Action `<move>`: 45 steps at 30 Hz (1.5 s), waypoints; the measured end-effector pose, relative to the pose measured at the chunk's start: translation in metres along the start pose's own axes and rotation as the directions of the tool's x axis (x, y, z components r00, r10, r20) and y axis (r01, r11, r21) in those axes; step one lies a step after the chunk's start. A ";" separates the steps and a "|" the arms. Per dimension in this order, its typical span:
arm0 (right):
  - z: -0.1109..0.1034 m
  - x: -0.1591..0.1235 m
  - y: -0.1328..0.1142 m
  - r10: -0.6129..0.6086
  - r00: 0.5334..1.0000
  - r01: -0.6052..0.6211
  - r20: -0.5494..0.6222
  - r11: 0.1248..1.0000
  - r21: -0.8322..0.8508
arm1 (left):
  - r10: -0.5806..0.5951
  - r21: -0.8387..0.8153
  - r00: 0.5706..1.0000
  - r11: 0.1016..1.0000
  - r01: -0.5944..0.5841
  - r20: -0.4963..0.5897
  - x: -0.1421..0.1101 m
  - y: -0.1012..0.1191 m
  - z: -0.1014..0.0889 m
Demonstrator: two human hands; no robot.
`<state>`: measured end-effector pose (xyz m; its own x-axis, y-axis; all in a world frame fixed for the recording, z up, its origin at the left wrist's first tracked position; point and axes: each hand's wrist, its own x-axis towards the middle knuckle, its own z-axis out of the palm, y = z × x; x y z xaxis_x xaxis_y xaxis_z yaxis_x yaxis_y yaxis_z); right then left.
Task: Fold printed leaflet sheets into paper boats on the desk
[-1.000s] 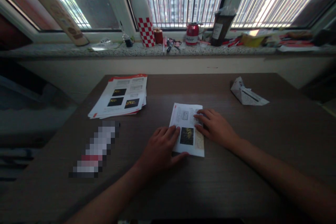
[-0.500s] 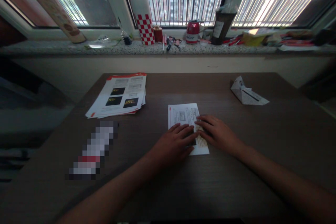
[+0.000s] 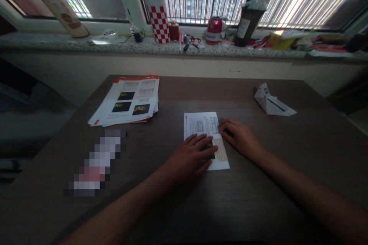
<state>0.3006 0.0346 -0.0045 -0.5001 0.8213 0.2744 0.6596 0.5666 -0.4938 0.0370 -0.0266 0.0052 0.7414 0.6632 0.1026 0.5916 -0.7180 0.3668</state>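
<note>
A small printed sheet of paper [image 3: 198, 122], apparently folded, lies flat in the middle of the brown table. My left hand [image 3: 192, 155] rests palm down across its lower part, fingers spread, covering some of the print. At the paper's right edge is my right hand [image 3: 240, 136], with fingers curled and the thumb and fingertips pinched together against the edge. The pinch itself is partly hidden by the fingers. A folded paper shape [image 3: 271, 103] with a raised peak sits on the table further to the right.
A stack of printed sheets [image 3: 129, 88] occupies the table's back left. Nearer me is a pixelated oblong object [image 3: 96, 162]. Along the stone windowsill [image 3: 115, 48] stand a checkered bottle [image 3: 159, 23], a red can [image 3: 214, 30], a dark container [image 3: 248, 26] and several small items.
My right hand has slid slightly right, off the paper's face to its edge, and its fingers have curled into a pinch. My left hand stays put. The view has tilted slightly.
</note>
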 end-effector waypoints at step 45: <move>-0.014 0.000 0.006 0.068 0.983 -0.073 0.169 0.997 0.024 | -0.014 -0.004 1.000 1.000 0.014 0.007 0.000 -0.004 0.003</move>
<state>0.3124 0.0386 0.0037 -0.5414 0.8352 0.0967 0.6811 0.5031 -0.5319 0.0354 -0.0240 0.0007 0.7355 0.6715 0.0907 0.6006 -0.7080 0.3715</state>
